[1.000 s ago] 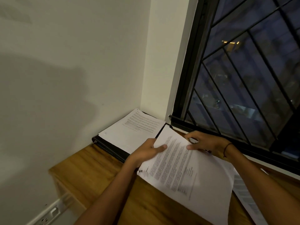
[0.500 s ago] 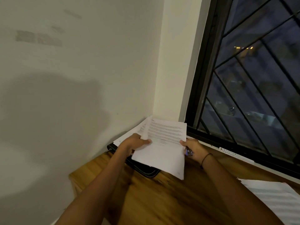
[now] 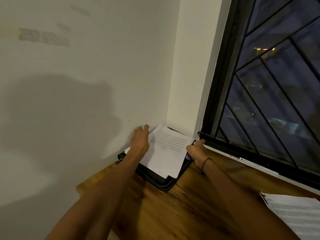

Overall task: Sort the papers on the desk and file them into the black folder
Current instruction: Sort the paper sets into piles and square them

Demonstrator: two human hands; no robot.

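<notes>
While the left hand (image 3: pixel 140 139) rests relaxed against the papers (image 3: pixel 168 146) on the black folder (image 3: pixel 161 181), the right hand (image 3: pixel 196 149) pinches their right edge.

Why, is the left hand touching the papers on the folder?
Touching: the head view shows the left hand lying on the papers' left edge.

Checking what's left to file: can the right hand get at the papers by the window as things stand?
Probably yes. The right hand is at the folder, and bare desk lies between it and the loose papers; nothing visibly blocks the way.
</notes>
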